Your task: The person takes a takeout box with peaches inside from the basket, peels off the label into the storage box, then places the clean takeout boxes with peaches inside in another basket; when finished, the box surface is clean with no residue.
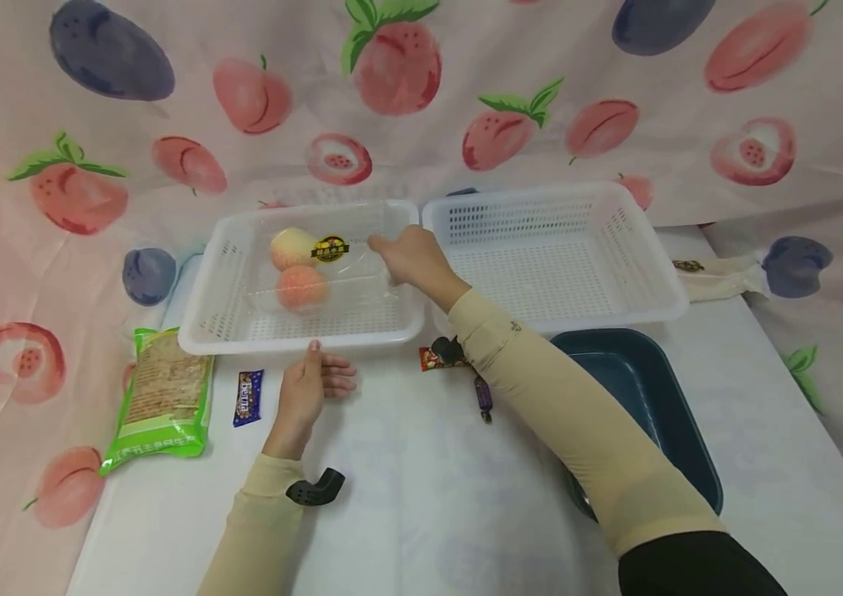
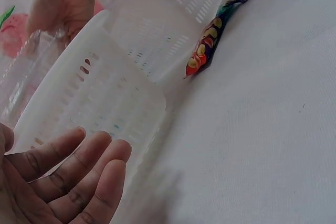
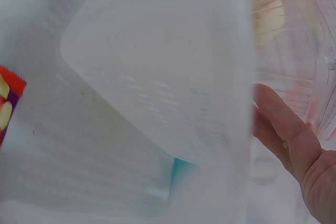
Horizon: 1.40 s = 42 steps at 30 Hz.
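A clear plastic fruit box (image 1: 350,281) with two peaches (image 1: 301,286) and a yellow-black sticker lies inside the left white basket (image 1: 302,341). My right hand (image 1: 407,257) reaches over the basket's right wall and holds the box's right end, fingers on top. It shows again in the right wrist view (image 3: 294,145), behind the blurred basket wall (image 3: 157,77). My left hand (image 1: 313,385) rests open on the table just in front of the basket's near rim, thumb tip close to it. In the left wrist view, its fingers (image 2: 68,182) lie straight beside the basket wall (image 2: 105,93).
A second white basket (image 1: 556,199) stands to the right, a dark blue tray (image 1: 660,389) in front of it. On the table lie a green cracker pack (image 1: 164,401), a small blue bar (image 1: 248,397), a red snack packet (image 1: 432,358) and a purple candy (image 1: 484,397). A fruit-print cloth hangs behind.
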Motion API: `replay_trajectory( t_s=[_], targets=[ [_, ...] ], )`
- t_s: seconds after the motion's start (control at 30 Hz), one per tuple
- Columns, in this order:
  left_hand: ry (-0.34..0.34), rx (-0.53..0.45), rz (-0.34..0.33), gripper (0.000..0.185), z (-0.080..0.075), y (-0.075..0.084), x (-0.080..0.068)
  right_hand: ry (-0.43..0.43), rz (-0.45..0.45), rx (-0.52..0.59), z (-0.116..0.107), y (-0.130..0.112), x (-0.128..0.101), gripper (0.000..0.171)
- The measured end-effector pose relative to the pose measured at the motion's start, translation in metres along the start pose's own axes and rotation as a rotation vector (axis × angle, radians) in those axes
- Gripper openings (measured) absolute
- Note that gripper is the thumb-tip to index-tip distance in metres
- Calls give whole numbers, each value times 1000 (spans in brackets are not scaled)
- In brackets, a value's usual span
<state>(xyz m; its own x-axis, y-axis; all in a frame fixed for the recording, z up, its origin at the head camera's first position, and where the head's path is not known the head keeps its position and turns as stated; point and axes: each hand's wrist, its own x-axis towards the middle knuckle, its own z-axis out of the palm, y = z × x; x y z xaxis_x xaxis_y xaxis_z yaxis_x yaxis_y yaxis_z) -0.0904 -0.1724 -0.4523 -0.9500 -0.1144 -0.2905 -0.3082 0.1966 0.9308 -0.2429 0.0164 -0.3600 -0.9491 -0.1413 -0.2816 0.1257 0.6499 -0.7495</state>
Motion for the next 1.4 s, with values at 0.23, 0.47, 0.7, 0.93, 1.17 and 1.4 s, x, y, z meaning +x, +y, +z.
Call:
replay_trajectory(
  t_s=[0.23,0.47,0.7,0.93,1.17,1.4],
  targets=[
    [1,2,2,76,1,1,1,34,-34,60,-24,2,-19,53],
    [-5,6,7,73,0,-1,1,36,-32,101,-42,16,-41,53],
    [-6,-10,23,73,1,0,2,27,-89,98,-58,30,-67,49],
    [-18,-37,70,51,2,-6,0,-1,-70,80,-68,50,-94,43],
    [23,15,69,42,1,-7,-2,5,-26,89,-75,75,-109,43],
    [51,19,0,65,0,-5,-3,46,-46,63,-81,97,-127,41]
  ],
)
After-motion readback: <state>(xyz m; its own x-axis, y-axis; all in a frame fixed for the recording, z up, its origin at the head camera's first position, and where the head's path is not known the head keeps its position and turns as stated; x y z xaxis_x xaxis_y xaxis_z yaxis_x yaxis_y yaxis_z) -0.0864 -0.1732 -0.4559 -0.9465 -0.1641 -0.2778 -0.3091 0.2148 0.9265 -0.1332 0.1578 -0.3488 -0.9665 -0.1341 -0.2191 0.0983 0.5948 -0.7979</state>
